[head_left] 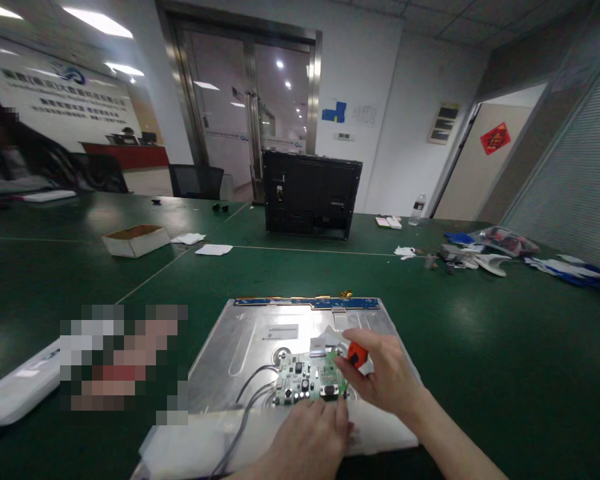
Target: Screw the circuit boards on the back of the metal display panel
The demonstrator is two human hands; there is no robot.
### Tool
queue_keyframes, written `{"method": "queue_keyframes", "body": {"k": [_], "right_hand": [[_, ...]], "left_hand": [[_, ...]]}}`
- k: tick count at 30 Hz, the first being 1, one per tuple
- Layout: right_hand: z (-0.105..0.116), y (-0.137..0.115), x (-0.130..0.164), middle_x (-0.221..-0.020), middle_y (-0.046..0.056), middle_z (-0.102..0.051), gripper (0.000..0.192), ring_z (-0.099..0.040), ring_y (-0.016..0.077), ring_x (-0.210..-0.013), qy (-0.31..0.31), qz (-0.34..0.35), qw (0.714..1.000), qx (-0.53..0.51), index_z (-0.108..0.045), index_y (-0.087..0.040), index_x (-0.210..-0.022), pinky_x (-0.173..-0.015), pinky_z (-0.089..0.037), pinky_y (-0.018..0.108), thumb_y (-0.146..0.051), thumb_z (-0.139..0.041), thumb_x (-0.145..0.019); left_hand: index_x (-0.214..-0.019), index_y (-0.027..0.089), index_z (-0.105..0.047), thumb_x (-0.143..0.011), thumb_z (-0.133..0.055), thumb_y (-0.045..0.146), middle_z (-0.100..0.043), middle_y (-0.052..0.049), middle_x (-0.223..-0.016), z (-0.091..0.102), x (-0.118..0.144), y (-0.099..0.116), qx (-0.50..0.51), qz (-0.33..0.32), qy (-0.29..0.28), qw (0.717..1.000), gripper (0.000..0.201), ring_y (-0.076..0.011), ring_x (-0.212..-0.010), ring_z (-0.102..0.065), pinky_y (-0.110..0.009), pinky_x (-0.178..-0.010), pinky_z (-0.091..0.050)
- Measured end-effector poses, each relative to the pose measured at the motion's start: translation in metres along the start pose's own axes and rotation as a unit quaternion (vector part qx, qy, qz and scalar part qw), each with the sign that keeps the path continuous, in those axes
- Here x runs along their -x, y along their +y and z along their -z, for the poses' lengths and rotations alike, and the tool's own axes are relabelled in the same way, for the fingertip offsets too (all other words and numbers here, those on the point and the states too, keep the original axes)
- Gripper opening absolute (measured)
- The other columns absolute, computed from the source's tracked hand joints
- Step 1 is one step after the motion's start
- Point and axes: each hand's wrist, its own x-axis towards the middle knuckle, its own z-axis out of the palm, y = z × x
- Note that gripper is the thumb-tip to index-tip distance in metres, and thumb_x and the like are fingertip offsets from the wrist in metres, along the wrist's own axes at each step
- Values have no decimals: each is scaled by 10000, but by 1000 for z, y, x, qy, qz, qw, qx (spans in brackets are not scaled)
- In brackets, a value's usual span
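A screwdriver with an orange-red handle [357, 355] is gripped in my right hand [393, 373] between thumb and fingers, over the right side of a green circuit board [305, 381]. The tool's shaft is mostly hidden. My left hand [313, 433] lies at the board's lower edge, fingers bent and close together near its lower right corner; what they hold, if anything, is hidden. The board sits on the silver metal back of a display panel [245, 340]. Dark cables [245, 423] run from its left side across translucent white film [195, 437]. A blue circuit strip [300, 304] lines the panel's far edge.
A black monitor housing [310, 197] stands ahead on the green table [455, 320]. To the left are an open box [136, 241], paper [214, 250] and a long white object [20, 387]. Bags and scraps [505, 243] and a bottle [417, 209] are at right. A person [25, 147] sits far left.
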Motion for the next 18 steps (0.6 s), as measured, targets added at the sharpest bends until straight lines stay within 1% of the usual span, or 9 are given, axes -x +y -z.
{"method": "queue_keyframes", "body": {"k": [1,3,5,7,9,11,14,18], "right_hand": [[0,1,0,-650,-40,-604,209,-564,110,-509,12,1,1000,2,-439,-204,-1089,-520,-426,222,-265,-499,-898],[-1,3,0,-635,-44,-592,221,-548,108,-485,26,1,1000,5,-438,-198,-1097,-511,-427,222,-262,-503,-896],[-2,4,1,-625,-47,-583,229,-540,109,-476,30,1,1000,5,-436,-198,-1104,-508,-429,223,-253,-505,-893],[-3,5,1,-626,-46,-578,229,-537,113,-478,35,0,999,1,-434,-199,-1107,-505,-427,227,-242,-498,-891],[-5,4,2,-618,-47,-566,233,-523,115,-469,39,6,999,-12,-431,-198,-1111,-488,-415,229,-231,-490,-888],[-6,4,3,-620,-46,-562,241,-513,117,-464,42,15,999,-27,-430,-197,-1115,-476,-403,232,-220,-485,-881],[-5,2,2,-648,-30,-577,255,-522,123,-480,41,24,998,-36,-433,-194,-1119,-480,-405,242,-211,-475,-868],[-2,-1,0,-644,-18,-570,299,-520,132,-476,41,35,997,-46,-436,-176,-1124,-466,-407,251,-194,-446,-826]], "left_hand": [[-903,146,-568,-820,-573,125,-646,-31,-717,3,-2,-3,17,10,15,1000,86,-209,-655,-616,-299,-579,-441],[-819,173,-546,-783,-571,80,-634,-29,-743,9,-7,-10,45,33,45,997,102,-227,-742,-601,-334,-664,-443],[-854,181,-556,-777,-595,119,-642,-38,-840,13,-12,-18,80,65,66,993,107,-239,-809,-579,-380,-748,-430],[-916,187,-563,-760,-616,135,-636,-45,-948,16,-17,-24,113,92,76,986,172,-251,-875,-557,-409,-788,-412],[-924,193,-569,-765,-617,150,-627,-45,-964,15,-19,-28,134,111,82,981,171,-256,-894,-542,-426,-803,-397],[-947,201,-577,-773,-619,164,-621,-42,-963,13,-20,-28,148,114,89,978,184,-254,-908,-533,-437,-829,-381],[-1000,218,-584,-775,-618,159,-614,-34,-1002,9,-19,-25,160,101,92,978,235,-245,-939,-528,-444,-871,-358],[-979,215,-599,-794,-585,143,-613,-34,-1002,4,-20,-21,147,91,94,980,199,-237,-951,-527,-437,-890,-351]]}}
